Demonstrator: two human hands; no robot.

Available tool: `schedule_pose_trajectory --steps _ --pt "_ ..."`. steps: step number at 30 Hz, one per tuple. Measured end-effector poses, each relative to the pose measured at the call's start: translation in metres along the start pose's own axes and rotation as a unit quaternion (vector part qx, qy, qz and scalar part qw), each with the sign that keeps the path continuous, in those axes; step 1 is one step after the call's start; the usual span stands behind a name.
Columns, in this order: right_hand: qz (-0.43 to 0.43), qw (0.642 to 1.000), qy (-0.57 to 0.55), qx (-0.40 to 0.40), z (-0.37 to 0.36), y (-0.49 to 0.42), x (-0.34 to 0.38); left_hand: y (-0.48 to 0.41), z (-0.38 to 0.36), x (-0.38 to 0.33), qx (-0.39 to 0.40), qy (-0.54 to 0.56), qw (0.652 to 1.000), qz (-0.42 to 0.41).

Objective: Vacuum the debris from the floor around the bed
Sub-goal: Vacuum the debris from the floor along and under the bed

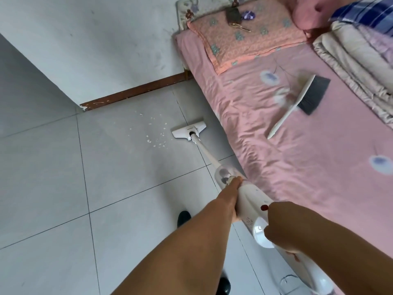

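1. The left hand [230, 194] hides its own fingers behind the vacuum [248, 201].
2. The right hand [291, 228] covers the vacuum's handle, and its rear end is cut off at five o'clock.
3. Folded bedding [357, 60] is cut off at two o'clock.
4. Small items [234, 14] on the pillow [244, 43] at twelve o'clock are too blurred to name.

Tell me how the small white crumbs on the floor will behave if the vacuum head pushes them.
Probably light: the small white crumbs are tiny flakes and may scatter. The grey floor tiles look smooth, so they could skid ahead of the white vacuum floor head instead of rolling.
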State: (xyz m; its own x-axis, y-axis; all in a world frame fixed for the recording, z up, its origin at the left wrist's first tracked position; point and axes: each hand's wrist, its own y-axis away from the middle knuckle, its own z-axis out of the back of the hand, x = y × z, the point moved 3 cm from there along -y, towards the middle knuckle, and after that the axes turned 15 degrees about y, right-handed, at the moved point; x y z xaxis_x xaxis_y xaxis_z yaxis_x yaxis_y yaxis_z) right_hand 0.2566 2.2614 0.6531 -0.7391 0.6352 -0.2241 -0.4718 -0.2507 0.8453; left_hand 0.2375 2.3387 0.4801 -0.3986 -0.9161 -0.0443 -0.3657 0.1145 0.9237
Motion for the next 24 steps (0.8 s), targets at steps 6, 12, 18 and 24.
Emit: schedule_pose_trajectory --steps 6,12,18,24 --pt "-0.019 1.0 0.003 -0.021 0.004 -0.002 -0.001 0.012 0.002 -0.005 0.009 0.03 0.999 -0.008" --pt "0.016 0.996 0.019 -0.088 0.036 -0.031 0.019 0.011 0.01 -0.05 -0.003 0.035 0.999 -0.025" --pt "0.049 0.991 -0.002 -0.121 0.074 -0.063 0.04 0.006 0.023 -0.105 -0.034 0.037 0.998 -0.033" --pt "0.059 0.993 -0.005 -0.103 0.118 -0.095 0.053 -0.001 0.024 -0.161 -0.048 0.035 0.997 -0.042"
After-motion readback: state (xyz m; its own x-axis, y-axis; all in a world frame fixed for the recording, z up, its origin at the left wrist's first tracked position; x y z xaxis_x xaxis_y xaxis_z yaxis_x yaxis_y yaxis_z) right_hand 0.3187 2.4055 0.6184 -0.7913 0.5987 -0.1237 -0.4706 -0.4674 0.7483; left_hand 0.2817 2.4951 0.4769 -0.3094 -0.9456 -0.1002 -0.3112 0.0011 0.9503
